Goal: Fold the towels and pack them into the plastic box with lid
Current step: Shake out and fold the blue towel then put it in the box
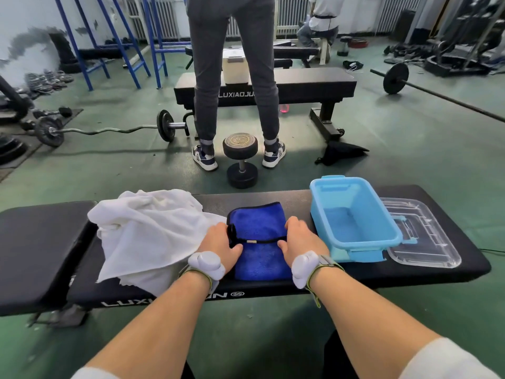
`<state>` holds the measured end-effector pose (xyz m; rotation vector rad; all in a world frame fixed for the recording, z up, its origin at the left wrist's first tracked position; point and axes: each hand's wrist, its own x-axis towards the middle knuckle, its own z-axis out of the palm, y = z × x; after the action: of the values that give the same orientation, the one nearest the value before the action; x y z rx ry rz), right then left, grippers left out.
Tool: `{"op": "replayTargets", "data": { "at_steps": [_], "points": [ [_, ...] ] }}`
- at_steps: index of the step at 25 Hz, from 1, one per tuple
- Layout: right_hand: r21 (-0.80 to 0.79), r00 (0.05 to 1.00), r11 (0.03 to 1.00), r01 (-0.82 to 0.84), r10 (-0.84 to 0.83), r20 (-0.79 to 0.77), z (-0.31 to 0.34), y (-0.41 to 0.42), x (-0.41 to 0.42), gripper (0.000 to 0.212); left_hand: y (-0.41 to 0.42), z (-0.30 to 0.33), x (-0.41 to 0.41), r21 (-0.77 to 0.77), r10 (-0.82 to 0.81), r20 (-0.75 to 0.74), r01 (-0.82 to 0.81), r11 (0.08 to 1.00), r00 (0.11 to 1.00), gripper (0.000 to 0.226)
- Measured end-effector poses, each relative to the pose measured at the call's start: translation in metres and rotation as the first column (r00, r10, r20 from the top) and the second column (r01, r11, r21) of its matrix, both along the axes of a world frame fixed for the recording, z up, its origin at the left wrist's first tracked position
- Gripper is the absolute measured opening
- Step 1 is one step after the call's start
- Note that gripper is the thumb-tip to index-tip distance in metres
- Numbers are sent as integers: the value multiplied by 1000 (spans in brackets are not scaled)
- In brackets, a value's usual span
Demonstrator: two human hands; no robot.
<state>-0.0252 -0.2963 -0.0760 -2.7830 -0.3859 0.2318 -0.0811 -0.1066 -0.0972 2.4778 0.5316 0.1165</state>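
A folded blue towel (259, 242) with a black edge lies on the black bench (41, 242) in front of me. My left hand (218, 243) grips its left side and my right hand (299, 240) grips its right side, thumbs on top of the fold. A crumpled white towel (147, 231) lies to the left, touching my left hand. To the right stands an open light blue plastic box (352, 217), nothing in it. Its clear lid (426, 242) lies flat on the bench right of the box.
A person's legs (232, 86) stand beyond the bench, with a black dumbbell (240, 160) upright between the feet. Another bench (300, 86) holding a white box is behind them. Barbells (109, 129) and weight plates lie on the green floor.
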Motion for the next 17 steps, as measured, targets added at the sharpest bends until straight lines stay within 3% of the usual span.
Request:
{"op": "replayTargets", "data": {
  "at_steps": [2, 4, 6, 8, 11, 14, 17],
  "points": [
    [-2, 983, 993, -120, 119, 143, 0, -3, 3, 28, -1, 5, -1, 11, -7, 171, 5, 1000, 985, 35],
    [27, 947, 952, -305, 300, 116, -1, -8, 4, 31, 0, 10, -2, 98, -236, 245, 218, 971, 940, 39],
    [-34, 894, 895, -445, 446, 37, -3, -14, 2, 40, 2, 13, -8, 231, -466, 80, 438, 869, 881, 48],
    [-73, 859, 855, -513, 512, -34, -8, -20, 0, 56, 6, 8, -15, 343, -530, -155, 548, 763, 834, 62],
    [-50, 837, 837, -545, 541, -79, -11, -27, 2, 55, 13, 2, -17, 307, -499, -239, 553, 775, 833, 65],
    [15, 870, 871, -491, 491, -28, -4, -26, 4, 31, 11, 7, -14, 257, -447, -185, 482, 838, 875, 47],
    [121, 943, 935, -332, 331, 30, 3, -19, 2, 21, 2, 14, -13, 241, -337, -87, 347, 906, 938, 34]
  ]
}}
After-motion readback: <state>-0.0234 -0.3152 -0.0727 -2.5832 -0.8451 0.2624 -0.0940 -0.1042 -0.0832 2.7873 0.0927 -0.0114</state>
